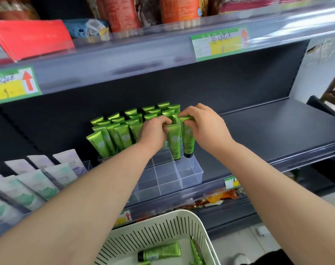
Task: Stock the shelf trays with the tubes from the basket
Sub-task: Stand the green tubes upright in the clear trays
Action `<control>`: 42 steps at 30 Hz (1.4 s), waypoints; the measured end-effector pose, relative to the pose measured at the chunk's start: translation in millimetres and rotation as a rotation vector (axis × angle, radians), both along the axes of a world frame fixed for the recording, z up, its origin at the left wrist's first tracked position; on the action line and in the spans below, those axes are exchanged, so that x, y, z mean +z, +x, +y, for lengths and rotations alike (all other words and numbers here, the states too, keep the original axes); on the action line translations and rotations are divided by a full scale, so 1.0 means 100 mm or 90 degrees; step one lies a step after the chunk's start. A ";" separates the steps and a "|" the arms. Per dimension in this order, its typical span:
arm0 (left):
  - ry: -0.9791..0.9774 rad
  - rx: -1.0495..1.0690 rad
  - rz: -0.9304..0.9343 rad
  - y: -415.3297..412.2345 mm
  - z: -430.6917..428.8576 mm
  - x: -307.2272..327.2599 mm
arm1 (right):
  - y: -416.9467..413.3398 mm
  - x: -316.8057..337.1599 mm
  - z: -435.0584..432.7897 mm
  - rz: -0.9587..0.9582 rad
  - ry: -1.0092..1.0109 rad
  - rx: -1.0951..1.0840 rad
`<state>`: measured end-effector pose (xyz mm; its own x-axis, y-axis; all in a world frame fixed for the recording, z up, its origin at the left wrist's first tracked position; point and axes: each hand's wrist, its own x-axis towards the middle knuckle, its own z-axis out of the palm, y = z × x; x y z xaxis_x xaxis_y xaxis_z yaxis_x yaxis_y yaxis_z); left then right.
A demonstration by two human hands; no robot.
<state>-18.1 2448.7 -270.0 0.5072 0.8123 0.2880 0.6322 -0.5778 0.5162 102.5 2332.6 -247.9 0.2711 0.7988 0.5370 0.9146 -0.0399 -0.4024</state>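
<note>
Green tubes (174, 141) are pinched at their crimped tops by both hands (200, 124), lowering them cap-down into clear tray (189, 174) cells.

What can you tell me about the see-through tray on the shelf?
The clear plastic tray sits on the dark shelf, split by thin walls into square compartments. Back compartments hold green tubes standing cap down; the front ones are empty. The left hand and right hand are each setting a tube into it.
</note>
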 end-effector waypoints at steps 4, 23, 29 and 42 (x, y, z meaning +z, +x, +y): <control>0.074 -0.012 0.050 -0.18 -0.02 0.06 | -0.05 -0.01 0.06 -0.017 -0.010 -0.022; 0.139 -0.086 0.195 -0.68 -0.24 -0.01 | -0.18 -0.34 0.26 -0.096 -0.177 -0.094; 0.148 -0.091 0.170 -0.76 -0.34 -0.01 | -0.34 -0.25 0.10 -0.144 -0.134 -0.113; 0.104 -0.084 0.143 -1.38 -0.90 -0.28 | -1.01 -0.80 -0.53 -0.143 -0.111 -0.042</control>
